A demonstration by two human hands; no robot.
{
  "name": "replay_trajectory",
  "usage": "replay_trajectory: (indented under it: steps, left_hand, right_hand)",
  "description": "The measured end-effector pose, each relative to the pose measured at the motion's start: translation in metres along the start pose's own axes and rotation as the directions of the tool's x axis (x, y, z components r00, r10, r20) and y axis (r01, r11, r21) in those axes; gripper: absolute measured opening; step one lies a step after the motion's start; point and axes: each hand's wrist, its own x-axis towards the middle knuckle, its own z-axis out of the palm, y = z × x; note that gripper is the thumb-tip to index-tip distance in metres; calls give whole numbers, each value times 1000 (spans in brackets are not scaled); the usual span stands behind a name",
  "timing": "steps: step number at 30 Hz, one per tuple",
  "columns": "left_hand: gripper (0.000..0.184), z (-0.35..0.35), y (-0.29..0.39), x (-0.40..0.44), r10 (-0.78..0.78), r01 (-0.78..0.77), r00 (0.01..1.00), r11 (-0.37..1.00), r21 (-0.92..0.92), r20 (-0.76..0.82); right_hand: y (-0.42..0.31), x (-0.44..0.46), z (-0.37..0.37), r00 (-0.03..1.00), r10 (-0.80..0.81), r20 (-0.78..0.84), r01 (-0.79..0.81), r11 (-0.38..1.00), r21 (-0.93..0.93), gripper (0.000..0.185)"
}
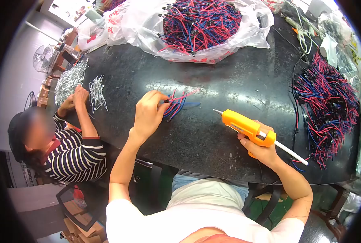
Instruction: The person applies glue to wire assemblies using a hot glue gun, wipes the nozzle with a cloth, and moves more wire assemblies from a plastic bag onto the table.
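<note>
My right hand (261, 148) is wrapped round the handle of an orange hot glue gun (241, 122), its metal nozzle pointing left. A white glue stick (292, 153) juts from the back of the gun. At the left, my left hand (149, 111) has its thumb and fingers closed on a small bunch of red and blue wires (176, 104) with dark ends, just over the black table (213, 150). How many wires the fingers grip is hidden. Nozzle and wires are apart.
A large heap of red and blue wires (202, 24) fills a clear plastic bag (136, 34) at the back. Another wire pile (326, 105) lies right, beside a black cable. On the left, a person (73, 152) in stripes handles pale wire pieces (72, 81).
</note>
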Motion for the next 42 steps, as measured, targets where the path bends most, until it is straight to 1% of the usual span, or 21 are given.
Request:
replay_trajectory:
  steps: [2,3,4,5,6,9,10,11,13,16,19,27,42]
  left_hand:
    - [19,3,21,9,9,-12,1000,989,-145,-19]
    - [20,7,30,14,14,-19,1000,975,-220,-27]
    - [21,14,35,16,50,-57,998,957,-286,-32]
    - [21,21,40,19,79,-85,996,943,-321,-34]
    - [22,28,45,21,108,-113,994,928,-355,-36]
    - [24,41,54,26,188,-193,981,887,-420,-56]
    - [24,44,56,25,197,-203,978,875,-440,-60]
    - [24,44,57,24,205,-211,977,864,-457,-65]
    - [25,42,58,22,219,-216,975,858,-466,-49]
    - [26,43,56,19,227,-220,973,846,-486,-46]
    - [27,44,55,18,244,-237,968,842,-484,-50]
    - [28,44,55,17,296,-302,951,835,-460,-87]
    - [30,43,57,17,307,-317,947,837,-446,-95]
  right_hand:
    - [1,3,-1,996,-86,24,86,996,-1,24]
    - [-2,3,-1,998,-57,19,57,998,18,23]
    - [-6,3,1,1000,-26,13,26,999,36,23]
    - [-10,3,2,1000,5,7,-6,999,54,22]
    - [-10,4,3,1000,-22,-4,23,998,62,20]
    - [-8,5,1,996,-92,-12,92,996,23,19]
    - [-7,5,3,996,-76,-47,77,997,16,16]
    - [-7,5,2,995,-85,-43,83,996,-36,14]
    - [-6,6,0,994,-107,-25,102,985,-136,11]
    - [-1,8,3,981,-187,-58,180,978,-101,17]
    - [3,7,2,981,-192,-19,189,974,-123,19]
    - [-1,10,3,987,-155,-34,150,983,-108,18]
    - [-4,10,4,987,-158,-38,152,982,-115,17]
